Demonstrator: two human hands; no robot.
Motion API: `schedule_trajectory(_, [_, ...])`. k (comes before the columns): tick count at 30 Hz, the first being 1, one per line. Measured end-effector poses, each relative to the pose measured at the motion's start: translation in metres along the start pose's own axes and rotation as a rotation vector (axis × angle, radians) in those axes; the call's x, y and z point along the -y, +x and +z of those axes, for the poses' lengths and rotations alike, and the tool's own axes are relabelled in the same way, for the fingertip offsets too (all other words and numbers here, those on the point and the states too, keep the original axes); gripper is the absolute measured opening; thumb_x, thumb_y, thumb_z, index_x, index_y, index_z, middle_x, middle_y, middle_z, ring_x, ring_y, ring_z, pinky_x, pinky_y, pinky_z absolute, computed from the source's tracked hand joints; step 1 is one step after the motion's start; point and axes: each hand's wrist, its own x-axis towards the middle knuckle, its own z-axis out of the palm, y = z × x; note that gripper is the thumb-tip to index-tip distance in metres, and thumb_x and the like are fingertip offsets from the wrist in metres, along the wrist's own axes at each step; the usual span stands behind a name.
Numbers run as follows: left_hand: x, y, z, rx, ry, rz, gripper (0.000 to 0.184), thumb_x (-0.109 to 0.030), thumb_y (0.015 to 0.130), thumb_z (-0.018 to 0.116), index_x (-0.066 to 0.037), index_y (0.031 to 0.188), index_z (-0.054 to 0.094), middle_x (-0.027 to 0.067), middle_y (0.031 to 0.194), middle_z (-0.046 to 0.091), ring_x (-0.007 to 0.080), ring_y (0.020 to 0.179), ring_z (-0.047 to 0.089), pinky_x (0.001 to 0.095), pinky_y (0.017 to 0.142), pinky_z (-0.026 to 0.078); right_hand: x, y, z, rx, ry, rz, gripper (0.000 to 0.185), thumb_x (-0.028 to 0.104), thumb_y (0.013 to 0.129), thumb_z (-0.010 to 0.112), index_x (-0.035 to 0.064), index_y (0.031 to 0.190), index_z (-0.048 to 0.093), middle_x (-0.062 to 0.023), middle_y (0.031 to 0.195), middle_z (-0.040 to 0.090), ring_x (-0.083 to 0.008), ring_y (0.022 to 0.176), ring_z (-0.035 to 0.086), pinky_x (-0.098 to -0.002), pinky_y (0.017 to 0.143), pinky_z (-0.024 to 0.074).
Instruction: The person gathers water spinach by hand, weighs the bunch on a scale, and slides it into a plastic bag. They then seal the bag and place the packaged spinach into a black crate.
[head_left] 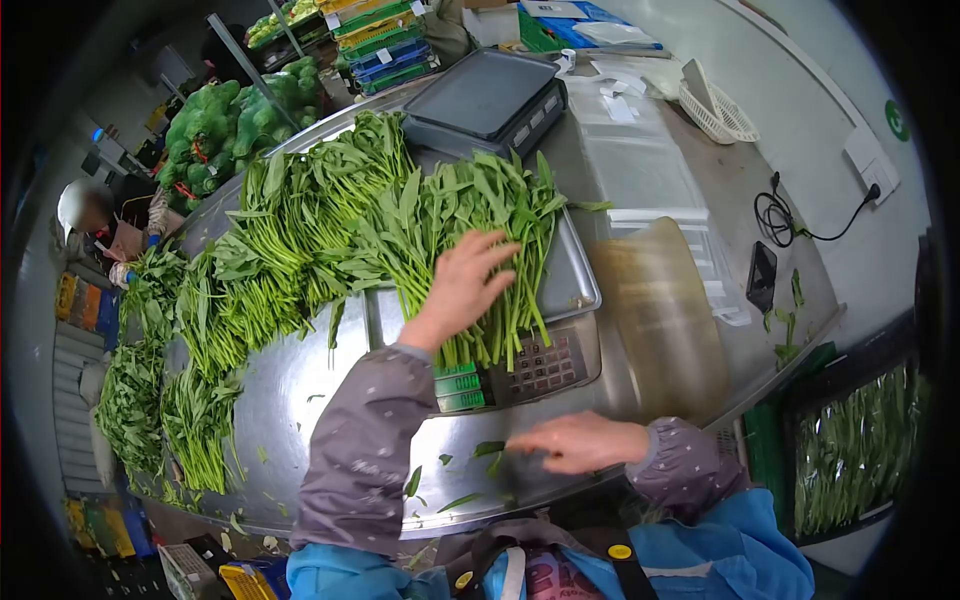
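My left hand (pixel 468 285) rests with spread fingers on a pile of leafy green stalks (pixel 490 215), which lies on the metal tray of a weighing scale (pixel 555 368). The scale's green display is lit below the stalks. Over the steel table's near part, my right hand (pixel 580 442) has its index finger stretched to the left, beside a loose leaf (pixel 489 448); nothing is visibly held in it. More bundles of greens (pixel 290 215) lie to the left of the scale.
Behind the scale stands a dark flat-topped device (pixel 485 95). Plastic bags (pixel 640 165), a white basket (pixel 720 112), a phone (pixel 761 276) and a black cable (pixel 775 215) are at right. A co-worker (pixel 125 240) stands at the far left.
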Motion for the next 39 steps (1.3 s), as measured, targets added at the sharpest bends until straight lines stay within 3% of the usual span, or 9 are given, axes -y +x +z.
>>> schedule_trajectory(2, [-0.011,-0.01,-0.043,-0.125,-0.04,0.018,0.036,-0.012,0.078,0.058,-0.009,0.114,0.053,0.014,0.119,0.047,0.0291,0.113,0.043,0.0366,0.096,0.034,-0.005,-0.002,-0.011,-0.317,0.21,0.103,0.018,0.012,0.075,0.055,0.0045,0.091,0.059,-0.0128,0.08,0.062,-0.0286,0.073,0.061,-0.033,0.063,0.0481])
schedule_trajectory(5, [0.007,-0.044,-0.079,-0.276,-0.007,-0.223,0.041,-0.014,0.079,0.059,-0.007,0.118,0.05,0.0155,0.121,0.046,0.0291,0.115,0.041,0.0387,0.097,0.033,-0.009,-0.011,-0.039,-0.557,0.47,0.304,0.01,0.009,0.075,0.061,-0.0005,0.076,0.058,-0.0024,0.063,0.056,-0.007,0.059,0.052,-0.0226,0.054,0.0427])
schedule_trajectory(12, [0.046,-0.112,-0.089,-0.315,-0.72,-0.814,0.052,-0.021,0.085,0.054,0.0,0.127,0.031,0.018,0.121,0.042,0.0237,0.11,0.043,0.0337,0.092,0.035,-0.047,-0.004,-0.076,-0.886,0.585,0.373,0.018,0.007,0.08,0.055,0.0012,0.097,0.052,-0.0012,0.081,0.055,-0.0048,0.067,0.05,-0.0187,0.055,0.0407])
schedule_trajectory(26, [0.047,-0.108,-0.065,-0.189,-0.863,-0.948,0.055,-0.029,0.087,0.051,0.003,0.127,0.03,0.0152,0.124,0.038,0.0185,0.105,0.042,0.0317,0.086,0.037,-0.062,0.051,-0.113,-0.918,0.246,0.487,0.041,0.021,0.081,0.058,-0.0088,0.107,0.047,-0.0166,0.096,0.058,-0.023,0.089,0.057,-0.0312,0.075,0.0458])
schedule_trajectory(28, [0.044,-0.095,-0.054,-0.11,-0.833,-1.041,0.056,-0.033,0.087,0.049,0.006,0.124,0.034,0.0161,0.116,0.047,0.0203,0.096,0.049,0.0315,0.08,0.04,-0.058,0.075,-0.117,-0.755,-0.031,0.701,0.048,0.029,0.081,0.057,-0.0105,0.107,0.045,-0.0224,0.1,0.056,-0.0293,0.091,0.057,-0.0352,0.077,0.0456])
schedule_trajectory(30, [0.048,-0.079,-0.038,-0.085,-1.009,-0.928,0.054,-0.029,0.086,0.052,0.008,0.122,0.037,0.0189,0.12,0.048,0.0213,0.106,0.046,0.0297,0.09,0.035,-0.069,0.109,-0.103,-0.722,-0.042,0.627,0.058,0.036,0.081,0.057,-0.01,0.112,0.04,-0.0261,0.104,0.055,-0.0334,0.092,0.057,-0.0383,0.078,0.0454])
schedule_trajectory(35, [-0.006,-0.028,-0.023,-0.207,-0.858,-1.06,0.045,-0.027,0.086,0.052,0.007,0.115,0.044,0.0135,0.102,0.057,0.0203,0.091,0.052,0.0318,0.08,0.041,-0.055,0.171,-0.056,-0.967,0.376,0.393,0.06,0.034,0.081,0.056,-0.0078,0.118,0.032,-0.0262,0.105,0.054,-0.0361,0.097,0.054,-0.0383,0.082,0.043])
schedule_trajectory(37, [0.006,-0.026,0.012,-0.341,-1.191,-0.957,0.039,-0.02,0.087,0.049,0.007,0.115,0.044,0.0131,0.104,0.056,0.0194,0.093,0.052,0.0312,0.08,0.041,-0.064,0.163,-0.056,-0.946,0.663,0.289,0.055,0.029,0.082,0.056,-0.0068,0.118,0.034,-0.0243,0.106,0.053,-0.0326,0.099,0.053,-0.0358,0.084,0.0413])
schedule_trajectory(39, [-0.027,-0.018,0.023,-0.398,-1.208,-0.881,0.036,-0.016,0.087,0.047,0.006,0.115,0.044,0.0129,0.105,0.055,0.0191,0.094,0.051,0.031,0.081,0.041,-0.058,0.131,-0.069,-0.915,0.871,0.197,0.049,0.023,0.082,0.057,-0.0049,0.117,0.037,-0.0188,0.107,0.053,-0.0255,0.1,0.052,-0.0329,0.086,0.0392])
